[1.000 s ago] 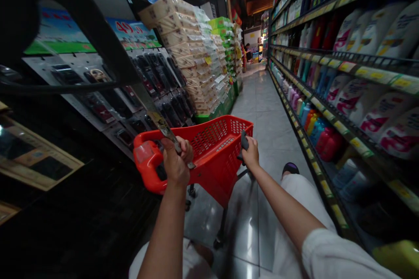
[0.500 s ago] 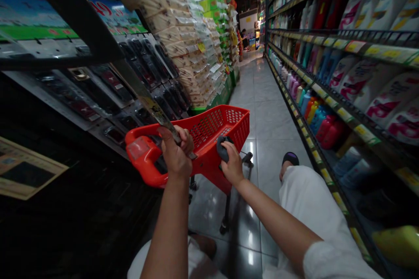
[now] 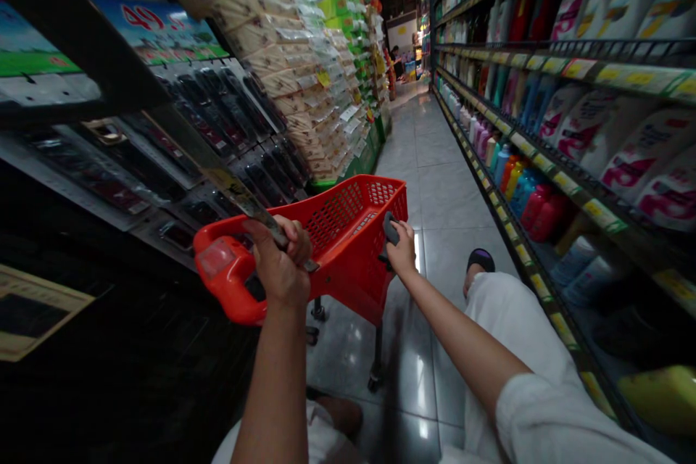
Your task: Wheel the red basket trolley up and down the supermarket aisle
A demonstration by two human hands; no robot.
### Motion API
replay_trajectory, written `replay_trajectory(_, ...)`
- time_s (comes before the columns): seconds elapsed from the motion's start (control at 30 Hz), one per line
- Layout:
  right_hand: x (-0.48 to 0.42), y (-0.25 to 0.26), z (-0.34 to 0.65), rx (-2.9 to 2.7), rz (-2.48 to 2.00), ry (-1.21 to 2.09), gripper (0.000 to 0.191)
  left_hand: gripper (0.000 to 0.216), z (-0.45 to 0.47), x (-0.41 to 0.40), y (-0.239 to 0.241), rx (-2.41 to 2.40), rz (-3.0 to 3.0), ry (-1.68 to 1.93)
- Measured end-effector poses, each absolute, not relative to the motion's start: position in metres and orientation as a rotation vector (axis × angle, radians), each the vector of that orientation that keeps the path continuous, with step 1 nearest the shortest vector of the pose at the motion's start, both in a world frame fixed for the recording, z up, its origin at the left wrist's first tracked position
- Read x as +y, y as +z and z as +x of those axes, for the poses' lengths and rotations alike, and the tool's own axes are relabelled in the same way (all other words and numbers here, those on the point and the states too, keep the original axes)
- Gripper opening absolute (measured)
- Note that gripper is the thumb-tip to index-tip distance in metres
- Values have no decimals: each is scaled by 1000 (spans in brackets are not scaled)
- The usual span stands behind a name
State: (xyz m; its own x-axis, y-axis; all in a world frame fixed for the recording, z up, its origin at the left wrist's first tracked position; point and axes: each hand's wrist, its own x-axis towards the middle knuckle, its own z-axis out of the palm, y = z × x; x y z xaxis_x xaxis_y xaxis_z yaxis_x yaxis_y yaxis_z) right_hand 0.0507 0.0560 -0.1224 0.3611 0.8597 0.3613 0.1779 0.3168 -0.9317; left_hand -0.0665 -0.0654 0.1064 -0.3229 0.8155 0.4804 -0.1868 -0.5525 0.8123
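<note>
My left hand [image 3: 280, 261] is closed around the lower end of a long flat metal bar [image 3: 231, 185], worn and stained, which slants up to the left towards a dark frame. Its tip shows just past my fingers, over the near rim of a red plastic shopping cart [image 3: 353, 279]. My right hand [image 3: 401, 250] grips a dark grey cloth [image 3: 390, 228], bunched up, beside the cart's right end. Whether the cloth touches the cart I cannot tell. The cart's basket has slotted walls, and its handle loops out at the left.
Shelves of bottles [image 3: 592, 123] line the right side. Packaged goods on a rack [image 3: 217, 116] hang at the left, with stacked tissue packs [image 3: 288, 65] beyond. A tiled aisle [image 3: 435, 159] runs ahead; a person [image 3: 395, 58] is far down it. My sandalled foot [image 3: 481, 261] is at the right.
My right hand has moved the cloth slightly right, away from the cart's near rim. My left hand keeps its hold on the bar. The view has shifted a little.
</note>
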Motion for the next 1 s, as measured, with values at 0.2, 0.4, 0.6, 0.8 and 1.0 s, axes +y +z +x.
replay_trajectory(0.2,41,-126,30,-1304,-1114,571,66,65,-66,-65,107,858,1249,1930)
replay_trajectory(0.4,-22,-119,14,-1521,-906,468,69,65,-68,-61,106,861,1223,1943)
replay_trajectory(0.6,-40,-120,10,-1593,-690,414,71,64,-69,-62,106,869,1219,1939)
replay_trajectory(0.8,-37,-161,33,-1797,-798,407,76,65,-74,-62,105,863,1281,1918)
replay_trajectory(1.0,-29,-140,21,-1740,-761,393,79,65,-76,-60,105,856,1287,1925)
